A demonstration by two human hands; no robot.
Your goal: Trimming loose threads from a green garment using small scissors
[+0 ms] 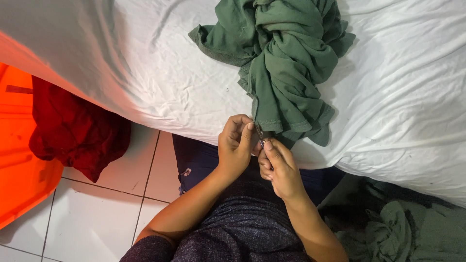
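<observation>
Green cloth lies bunched on a bed covered by a white sheet, one hemmed corner hanging over the near edge and into a person's two hands.

Nearest the camera, the person's lap in dark speckled fabric fills the bottom of the view, both bare forearms rising from it toward the bed's edge. The left hand is curled nearly shut, thumb and fingertips pinching the hem of the cloth. The right hand sits just beside it, touching it, fingers closed on a small thin tool whose tip meets the hem; the tool is too small to tell its kind.

To the right of the lap, a second heap of green fabric lies low beside the bed. To the left, white floor tiles show, and a dark red garment drapes over the rim of an orange tub at the left edge.

Beyond the hands, the sheet runs wrinkled across the whole width of the view, with the bulk of the green cloth twisted and piled at top centre, well apart from the tub.
</observation>
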